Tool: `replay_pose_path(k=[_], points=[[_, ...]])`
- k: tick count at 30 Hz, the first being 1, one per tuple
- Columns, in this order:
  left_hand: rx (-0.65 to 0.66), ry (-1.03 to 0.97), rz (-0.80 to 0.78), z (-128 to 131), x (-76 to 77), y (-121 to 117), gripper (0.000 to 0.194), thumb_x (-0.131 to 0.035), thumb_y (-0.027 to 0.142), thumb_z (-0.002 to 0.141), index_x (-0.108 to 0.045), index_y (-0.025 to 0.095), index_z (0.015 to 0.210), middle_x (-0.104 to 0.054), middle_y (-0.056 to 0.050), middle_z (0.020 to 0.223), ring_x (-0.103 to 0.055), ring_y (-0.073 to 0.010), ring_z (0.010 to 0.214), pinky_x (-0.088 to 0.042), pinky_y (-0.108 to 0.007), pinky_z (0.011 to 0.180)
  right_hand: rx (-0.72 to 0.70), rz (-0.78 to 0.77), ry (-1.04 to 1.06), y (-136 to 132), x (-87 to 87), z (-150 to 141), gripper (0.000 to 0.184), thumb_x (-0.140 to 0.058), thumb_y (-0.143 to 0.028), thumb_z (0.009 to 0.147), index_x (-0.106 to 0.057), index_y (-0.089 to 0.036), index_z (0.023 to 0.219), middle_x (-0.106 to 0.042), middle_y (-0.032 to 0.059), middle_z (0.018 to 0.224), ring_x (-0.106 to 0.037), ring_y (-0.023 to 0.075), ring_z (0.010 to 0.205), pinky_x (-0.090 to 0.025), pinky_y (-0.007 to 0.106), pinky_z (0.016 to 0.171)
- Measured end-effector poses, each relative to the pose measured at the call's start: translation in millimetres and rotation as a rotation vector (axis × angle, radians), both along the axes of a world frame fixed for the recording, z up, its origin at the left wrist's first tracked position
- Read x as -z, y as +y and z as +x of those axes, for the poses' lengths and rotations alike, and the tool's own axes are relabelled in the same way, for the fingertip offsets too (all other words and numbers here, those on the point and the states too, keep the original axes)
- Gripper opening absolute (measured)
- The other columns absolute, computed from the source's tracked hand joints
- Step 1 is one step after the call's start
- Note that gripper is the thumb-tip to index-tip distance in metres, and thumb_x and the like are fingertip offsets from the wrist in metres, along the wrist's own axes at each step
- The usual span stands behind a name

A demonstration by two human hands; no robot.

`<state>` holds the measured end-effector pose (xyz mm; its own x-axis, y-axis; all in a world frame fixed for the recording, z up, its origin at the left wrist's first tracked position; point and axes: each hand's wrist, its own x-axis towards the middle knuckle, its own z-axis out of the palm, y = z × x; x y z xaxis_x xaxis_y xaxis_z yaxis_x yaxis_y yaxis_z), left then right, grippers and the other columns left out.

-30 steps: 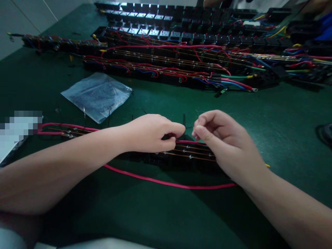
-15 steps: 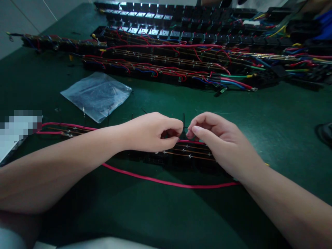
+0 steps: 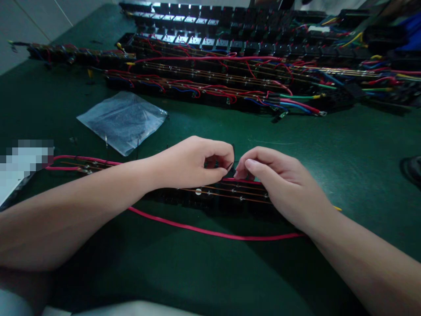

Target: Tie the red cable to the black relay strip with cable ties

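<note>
In front of me lies a long black strip of sockets, with copper-coloured rods along its upturned side. A thick red cable runs along its far edge and loops back on the near side. My left hand is closed over the strip, thumb and forefinger pinching a thin black cable tie by the red cable. Just to the right, my right hand has curled fingers with the thumb against them, close to the same spot. Whatever its fingertips hold is hidden.
A clear plastic bag lies beyond my left forearm. Another thin black tie stands up near it. Several wired socket strips fill the back of the green table. A blurred pale object is at the left.
My left hand has shifted slightly up, its fingertips now pinching at the black tie. My right hand has dipped a little, its fingers still curled near the red cable.
</note>
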<state>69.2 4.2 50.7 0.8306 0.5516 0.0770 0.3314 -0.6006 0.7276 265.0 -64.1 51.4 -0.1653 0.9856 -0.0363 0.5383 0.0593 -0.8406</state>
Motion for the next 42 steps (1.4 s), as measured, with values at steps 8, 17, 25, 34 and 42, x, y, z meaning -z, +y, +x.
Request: replay_pose_path(k=[8,17,25,34,42], points=[[-0.049,0.032,0.005,0.1,-0.4,-1.1,0.007,-0.057,0.014,0.081,-0.064,0.018,0.082,-0.063,0.006,0.075,-0.055,-0.0080,0.068,-0.042,-0.020,0.064,-0.032,0.039,-0.048,0.0,-1.1,0.0,0.021,-0.046,-0.019,0.088,-0.062,-0.022,0.074,-0.064,-0.0005,0.072,-0.060,0.0152,0.067,-0.040,0.028,0.059],[-0.079,0.050,0.000,0.3,0.6,-0.7,0.008,-0.058,0.016,0.081,-0.066,0.019,0.083,-0.066,0.006,0.076,-0.059,-0.0090,0.070,-0.043,-0.021,0.063,-0.030,0.048,-0.065,-0.4,1.2,-0.1,0.021,-0.047,-0.019,0.089,-0.062,-0.022,0.075,-0.065,-0.0006,0.072,-0.060,0.0153,0.067,-0.038,0.028,0.057],[-0.112,0.072,-0.043,0.9,-0.8,-0.7,0.009,-0.059,0.016,0.081,-0.067,0.020,0.083,-0.068,0.006,0.076,-0.061,-0.0100,0.070,-0.044,-0.022,0.064,-0.035,0.057,-0.073,-1.1,0.7,0.6,0.021,-0.046,-0.020,0.090,-0.062,-0.022,0.076,-0.065,-0.0010,0.072,-0.060,0.0147,0.066,-0.037,0.028,0.055],[-0.126,0.066,-0.041,0.6,0.6,-0.3,0.006,-0.059,0.018,0.082,-0.065,0.020,0.082,-0.068,0.006,0.076,-0.062,-0.0106,0.070,-0.044,-0.022,0.063,-0.037,0.078,-0.035,-1.4,1.1,0.0,0.021,-0.047,-0.018,0.089,-0.062,-0.023,0.075,-0.065,-0.0010,0.072,-0.060,0.0151,0.067,-0.042,0.028,0.061],[-0.125,0.071,-0.022,-0.1,2.5,0.7,0.005,-0.059,0.021,0.084,-0.064,0.020,0.085,-0.068,0.005,0.077,-0.062,-0.0112,0.071,-0.043,-0.023,0.063,-0.040,0.093,-0.062,-2.7,-0.1,-0.9,0.022,-0.047,-0.017,0.089,-0.062,-0.022,0.074,-0.065,-0.0011,0.069,-0.060,0.0145,0.065,-0.041,0.027,0.059]])
